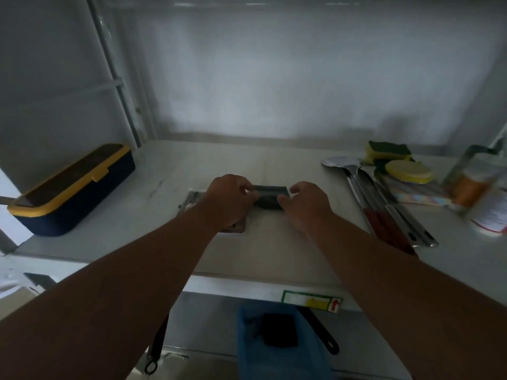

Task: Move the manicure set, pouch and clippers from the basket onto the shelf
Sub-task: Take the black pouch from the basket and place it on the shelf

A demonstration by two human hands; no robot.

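At mid-frame both hands meet on the pouch [270, 198], which lies on the shelf [274, 242], with the manicure set [192, 201] just to its left under the left hand [229, 200]. A lidded box [71, 187] sits at left, ladles [384, 204] and sponges [395, 163] at right. The basket [279, 341] lies at bottom centre, below the shelf edge.

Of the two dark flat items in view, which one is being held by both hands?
The dark pouch on the shelf, between the left hand and right hand. The other lies below in the blue basket.
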